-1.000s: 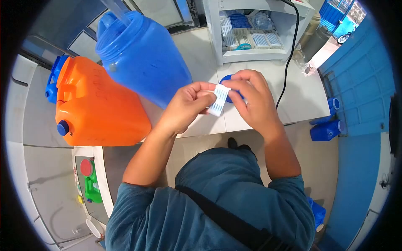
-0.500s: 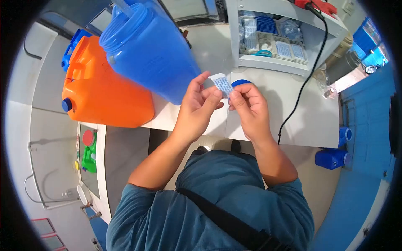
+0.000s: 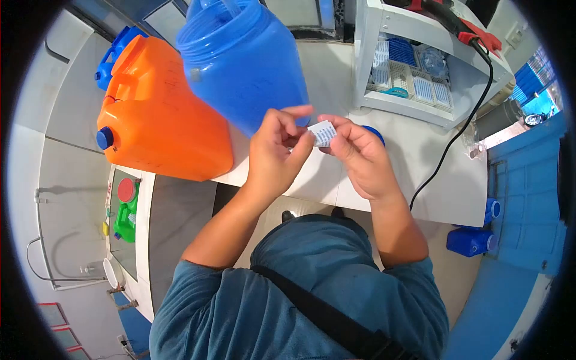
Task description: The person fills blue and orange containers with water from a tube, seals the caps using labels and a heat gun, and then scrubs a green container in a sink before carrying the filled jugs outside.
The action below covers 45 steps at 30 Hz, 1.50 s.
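Between my two hands is a small white printed packet [image 3: 323, 134] with rows of blue lettering, held over the white counter. My left hand [image 3: 279, 144] pinches its left edge between thumb and fingers, with the index finger stretched out past it. On the other side, my right hand [image 3: 363, 153] grips the right edge between thumb and forefinger. Whether it is a sachet or a folded label I cannot make out. Behind my right fingers, a round blue lid [image 3: 375, 133] lies partly hidden. Just beyond my left hand stands a large open blue jug [image 3: 246, 66], a clear tube in its mouth.
An orange jerrycan [image 3: 165, 114] with a blue cap stands left of the blue jug. A white shelf unit [image 3: 414, 114] at the back right holds baskets of printed packets. A black cable [image 3: 447, 147] hangs across the counter [image 3: 432, 186]. Blue containers [image 3: 471, 240] stand on the floor at right.
The packet has turned from steeply slanted to nearly level and looks shorter, as if folded. Both hands keep hold of it. The view has shifted, so counter items sit further right.
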Available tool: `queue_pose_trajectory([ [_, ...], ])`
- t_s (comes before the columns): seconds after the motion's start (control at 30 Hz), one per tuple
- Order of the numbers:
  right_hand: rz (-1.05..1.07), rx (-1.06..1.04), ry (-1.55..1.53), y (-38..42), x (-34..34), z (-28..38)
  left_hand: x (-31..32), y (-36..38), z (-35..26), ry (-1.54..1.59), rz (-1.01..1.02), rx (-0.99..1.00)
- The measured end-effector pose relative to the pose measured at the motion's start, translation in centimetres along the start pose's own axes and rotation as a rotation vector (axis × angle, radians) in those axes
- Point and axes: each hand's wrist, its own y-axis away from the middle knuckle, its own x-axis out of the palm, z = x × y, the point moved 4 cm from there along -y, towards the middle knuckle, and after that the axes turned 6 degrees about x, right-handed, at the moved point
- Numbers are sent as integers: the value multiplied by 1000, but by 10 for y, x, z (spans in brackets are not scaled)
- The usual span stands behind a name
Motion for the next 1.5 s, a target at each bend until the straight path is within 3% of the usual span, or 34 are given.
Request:
queue_pose_trajectory([
  [0.07,-27,-46,66,-6,5,-7,-7,-2,-5,-113,24,110],
  [0.13,-52,-51,106,-13,8,-15,-14,-4,-1,-14,50,23],
  [0.23,-42,-20,200,-20,24,-9,-22,1,-7,396,-78,-601],
  [0.33,35,18,254,-28,42,-7,-45,7,-3,359,-129,-590],
  [0.37,-6,-92,466,-29,46,10,-52,7,-6,362,-136,-579],
  [0.4,-33,-201,671,-30,50,34,-64,5,-18,272,-154,-390],
  [0.43,-138,-707,1196,-34,55,84,-79,7,-34,166,-186,-207],
  [0.47,-318,-726,1280,-43,45,121,-89,7,-58,61,-212,-84],
  [0.5,-543,-687,1370,-54,31,160,-99,9,-83,21,-265,13],
  [0.53,-619,-666,1558,-69,21,202,-119,12,-101,-87,-327,99],
  [0.57,-809,-686,1927,-88,-8,237,-139,16,-117,-196,-380,191],
  [0.6,-846,-525,2068,-110,-49,267,-162,23,-130,-291,-467,194],
  [0.63,-895,-157,2118,-131,-81,285,-185,29,-141,-376,-544,196],
  [0.67,-836,-113,2202,-156,-131,298,-213,34,-142,-432,-635,247],
  [0.7,-591,179,2022,-164,-129,295,-238,39,-147,-578,-725,152],
  [0.73,-589,190,1885,-181,-170,293,-252,40,-150,-610,-767,160],
  [0.83,-538,158,1928,-171,-149,292,-292,38,-151,-648,-830,110],
  [0.9,-592,123,1887,-179,-170,299,-306,34,-151,-652,-852,56],
  [0.97,-547,321,1716,-175,-174,300,-309,27,-149,-566,-765,14],
  [1.0,-541,310,1719,-171,-173,301,-305,25,-151,-553,-715,-29],
  [1.07,-532,-25,1463,-149,-157,304,-302,23,-156,-644,-680,-35],
  [1.1,-505,-102,1123,-132,-146,296,-298,22,-158,-734,-635,-46],
  [1.13,-476,-258,1070,-113,-130,295,-293,20,-161,-788,-629,-79],
  [1.17,-388,-365,793,-104,-143,294,-292,18,-160,-789,-632,-84],
  [1.2,-443,-363,701,-81,-132,291,-289,15,-160,-825,-614,-24],
  [1.23,-222,-344,586,-64,-159,293,-287,14,-161,-862,-594,35],
  [1.27,-164,-371,527,-48,-153,289,-283,13,-161,-866,-521,11],
  [1.47,144,-522,407,34,-44,211,-258,13,-171,-1086,-479,186],
  [1.5,94,-548,459,39,-25,194,-255,13,-175,-1158,-469,220],
])
